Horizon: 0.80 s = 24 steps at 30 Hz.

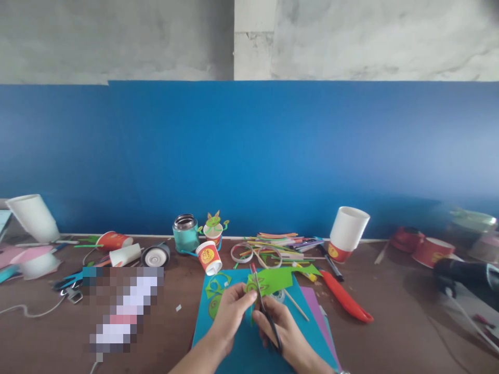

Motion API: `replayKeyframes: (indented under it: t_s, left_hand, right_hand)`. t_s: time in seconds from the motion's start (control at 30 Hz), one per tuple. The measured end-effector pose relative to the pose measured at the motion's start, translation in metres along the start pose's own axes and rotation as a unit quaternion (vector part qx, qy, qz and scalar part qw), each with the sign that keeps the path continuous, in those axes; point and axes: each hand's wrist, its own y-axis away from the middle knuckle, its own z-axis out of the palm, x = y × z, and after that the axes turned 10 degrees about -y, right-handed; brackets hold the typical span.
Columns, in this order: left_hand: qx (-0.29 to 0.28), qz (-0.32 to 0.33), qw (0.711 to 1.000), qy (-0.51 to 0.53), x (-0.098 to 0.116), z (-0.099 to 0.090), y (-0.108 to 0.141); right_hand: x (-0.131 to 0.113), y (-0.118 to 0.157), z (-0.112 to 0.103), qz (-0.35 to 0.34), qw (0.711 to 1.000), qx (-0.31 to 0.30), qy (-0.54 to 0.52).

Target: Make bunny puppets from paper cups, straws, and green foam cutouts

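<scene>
Cutting: scissors [266, 311] at green paper [278, 281]
Left hand [232, 311]: fingers pinching it
Right hand [284, 324]: fingers gripping scissors
Next snip: likely needs green paper turned

On the tabletop [171, 332] lies a stack of sheets [249, 358]; above it, paper [276, 279] is in the left hand [232, 306] and scissors [260, 298] are in the right hand [281, 323]. A stick [297, 305] lies on the sheets near the right hand. Behind the stack are two rings [231, 253], with a pile of strips [280, 242] behind and to the right. Left of the rings stands a jar [186, 239], a cup [208, 255] just right of it and a second cup [213, 232] behind that one. A lid [156, 257] lies left of the jar. Right of the strips is a cup stack [351, 228]. A panel [249, 156] rises behind everything.
</scene>
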Motion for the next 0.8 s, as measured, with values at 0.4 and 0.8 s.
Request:
replayKeyframes:
  t_s: [0.4, 0.8]
  left_hand:
    - [-0.020, 0.015, 0.998, -0.066, 0.013, -0.009, -0.003]
    - [0.043, 0.015, 0.998, -0.032, -0.007, 0.003, -0.001]
  right_hand:
    - [-0.003, -0.001, -0.002, 0.034, 0.999, 0.000, 0.007]
    - [-0.001, -0.001, 0.000, 0.006, 1.000, -0.003, -0.009]
